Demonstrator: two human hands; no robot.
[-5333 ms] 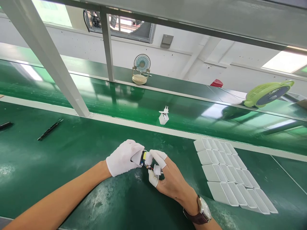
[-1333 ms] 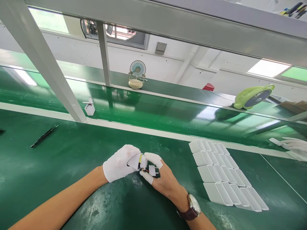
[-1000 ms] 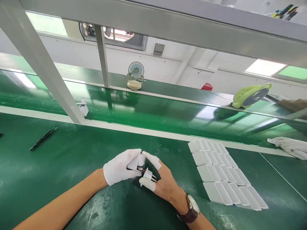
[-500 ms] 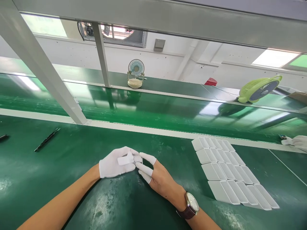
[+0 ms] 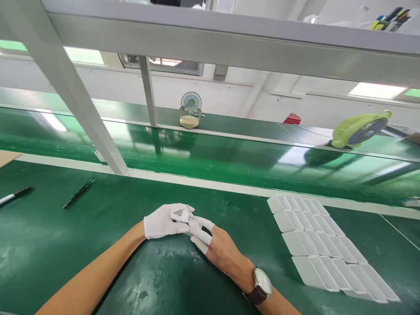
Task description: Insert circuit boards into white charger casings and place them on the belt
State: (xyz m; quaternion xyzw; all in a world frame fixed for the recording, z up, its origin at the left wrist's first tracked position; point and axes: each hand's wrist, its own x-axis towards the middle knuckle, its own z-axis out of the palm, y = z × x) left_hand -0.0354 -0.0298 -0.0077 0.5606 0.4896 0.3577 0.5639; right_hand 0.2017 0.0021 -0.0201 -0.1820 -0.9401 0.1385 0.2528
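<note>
My left hand (image 5: 165, 222), in a white glove, is closed around a small white piece (image 5: 179, 217) above the green bench. Touching the right side of that piece is my right hand (image 5: 213, 240), with white covers on its fingers and the fingers bent in around it. The piece has a thin part standing up from it, too small to make out. To the right, several white trays (image 5: 305, 243) lie in four overlapping rows.
Black tweezers (image 5: 78, 194) and a pen (image 5: 15, 195) lie at the left of the bench. A slanting metal post (image 5: 88, 109) rises from the back rail. Behind stand a small fan (image 5: 190, 109) and a green fan (image 5: 359, 129).
The view has tilted up and shifted left, so the bench things appear lower and further right. The white piece has turned within my hands, and its thin part now points up.
</note>
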